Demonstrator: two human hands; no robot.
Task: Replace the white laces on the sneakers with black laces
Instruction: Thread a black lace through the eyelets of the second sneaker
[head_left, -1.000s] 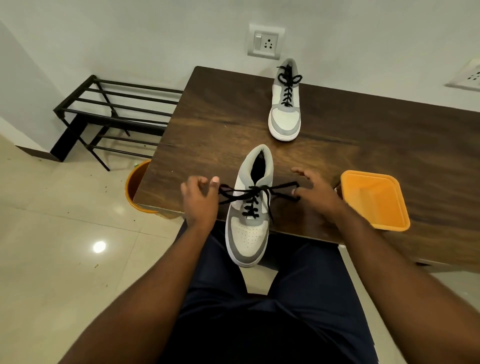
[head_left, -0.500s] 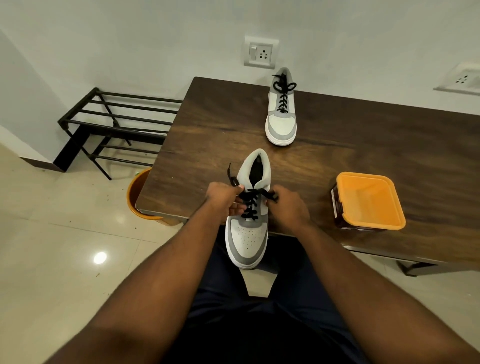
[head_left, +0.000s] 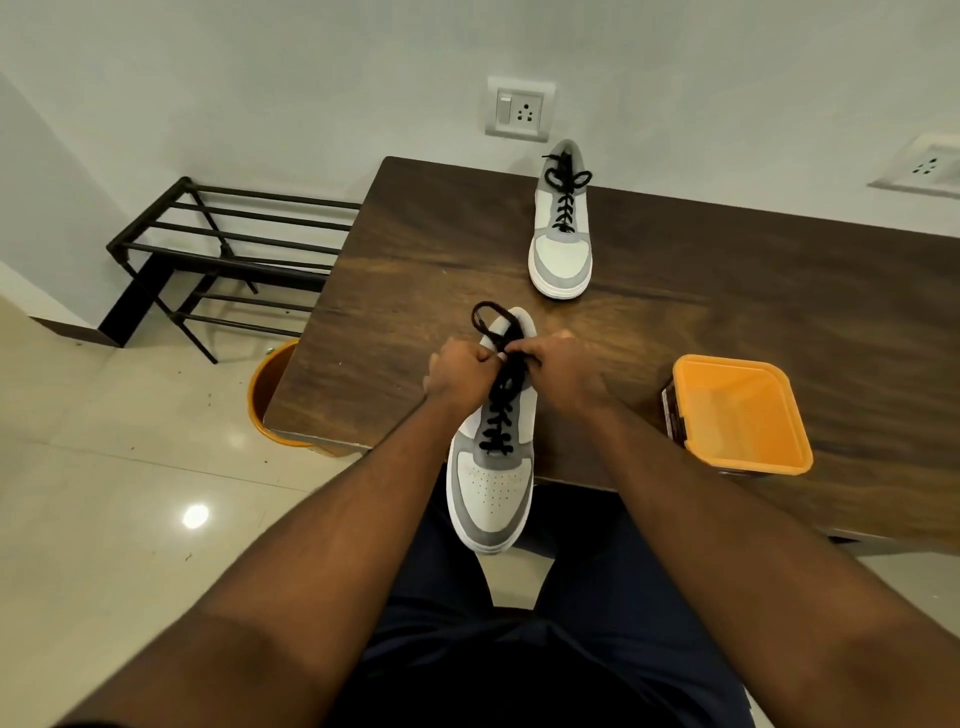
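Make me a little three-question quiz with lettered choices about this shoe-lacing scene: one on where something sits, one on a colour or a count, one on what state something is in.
1. Where does the far sneaker stand?
A. On the floor by the rack
B. At the far edge of the table, below the wall socket
C. Inside the orange container

2. How many sneakers are in view?
A. One
B. Two
C. Three

3. What state is the lace of the near sneaker in?
A. Black lace threaded, ends held in both hands with a loop above
B. White and untouched
C. Removed entirely

Answers:
1 B, it rests on the wood near the wall.
2 B, one far, one at the near edge.
3 A, the left hand and right hand pinch the ends at the shoe's opening.
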